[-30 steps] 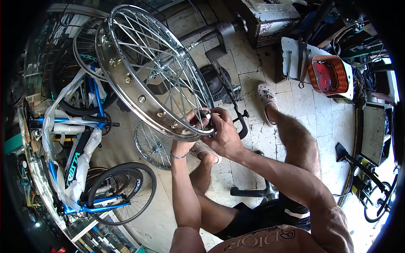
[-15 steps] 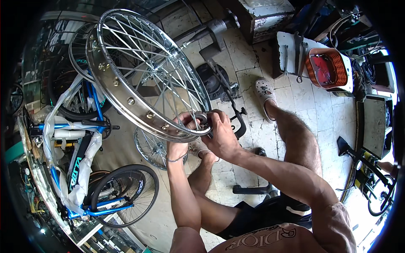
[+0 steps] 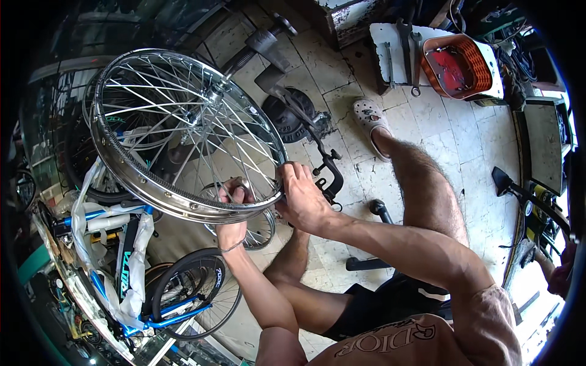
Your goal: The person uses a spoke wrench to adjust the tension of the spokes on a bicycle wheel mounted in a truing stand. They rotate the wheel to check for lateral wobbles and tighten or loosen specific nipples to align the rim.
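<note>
Chrome-bright metal formed the tyreless, wire-spoked wheel (image 3: 195, 117) tilted across the upper left and centre of the frame. It looked stiff and only moderately heavy, though its polished rim (image 3: 178, 206) was probably slippery; fingers wrapped over the rim's edge seemed the surest hold. Near it, at upper centre, stood a dark metal stand with a round base (image 3: 285, 114). The hands were apart: the bare right hand (image 3: 302, 194) was closed over the rim's lower right edge, while the bare left hand (image 3: 235, 193) bunched its fingers inside the wheel, holding what, I could not tell. Thin silver spokes (image 3: 230, 141) seemed bendable, so poor handholds.
</note>
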`<state>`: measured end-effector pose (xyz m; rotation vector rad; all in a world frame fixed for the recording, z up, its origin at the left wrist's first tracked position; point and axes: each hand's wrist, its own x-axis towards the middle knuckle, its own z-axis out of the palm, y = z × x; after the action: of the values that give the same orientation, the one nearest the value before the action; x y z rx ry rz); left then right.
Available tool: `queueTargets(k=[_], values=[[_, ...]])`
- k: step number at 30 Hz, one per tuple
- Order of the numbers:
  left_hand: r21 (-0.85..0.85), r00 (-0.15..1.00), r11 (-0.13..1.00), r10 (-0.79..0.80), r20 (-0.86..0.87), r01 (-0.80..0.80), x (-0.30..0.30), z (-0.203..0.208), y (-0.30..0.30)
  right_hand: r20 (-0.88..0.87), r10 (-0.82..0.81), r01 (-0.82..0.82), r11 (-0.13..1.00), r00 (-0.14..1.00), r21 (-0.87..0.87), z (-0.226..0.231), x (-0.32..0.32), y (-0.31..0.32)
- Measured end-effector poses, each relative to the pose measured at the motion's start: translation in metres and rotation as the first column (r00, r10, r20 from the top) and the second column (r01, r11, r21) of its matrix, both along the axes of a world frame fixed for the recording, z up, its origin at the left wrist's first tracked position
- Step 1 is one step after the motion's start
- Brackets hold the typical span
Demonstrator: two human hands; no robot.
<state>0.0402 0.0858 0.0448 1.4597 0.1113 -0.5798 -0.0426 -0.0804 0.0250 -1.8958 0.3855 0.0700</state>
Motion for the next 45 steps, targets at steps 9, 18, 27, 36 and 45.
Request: queueTargets(k=[9,18,27,36,45], values=[[0.23,0.978,0.965,-0.161,0.132,0.128,-0.012,-0.014,-0.028,0.071,0.025,-0.024,1.0,0.997,-0.009,0.001,-0.004,-0.004],[0.044,0.971,0.971,-0.235,0.042,0.233,0.001,-0.011,-0.027,0.12,0.096,-0.08,0.988,0.988,-0.128,0.005,-0.005,-0.005],[0.162,0.981,0.978,-0.154,0.116,0.134,0.001,-0.012,-0.012,0.097,0.034,-0.028,0.997,0.995,-0.067,0.006,-0.004,-0.003],[-0.291,0.95,0.951,-0.185,-0.25,0.108,0.006,-0.019,-0.035,0.168,0.083,-0.059,0.988,0.982,-0.145,0.007,-0.009,-0.004],[0.052,0.991,0.99,-0.132,0.013,0.132,-0.001,0.005,-0.013,0.088,0.063,-0.057,0.996,0.994,-0.076,0.008,-0.004,-0.007]])
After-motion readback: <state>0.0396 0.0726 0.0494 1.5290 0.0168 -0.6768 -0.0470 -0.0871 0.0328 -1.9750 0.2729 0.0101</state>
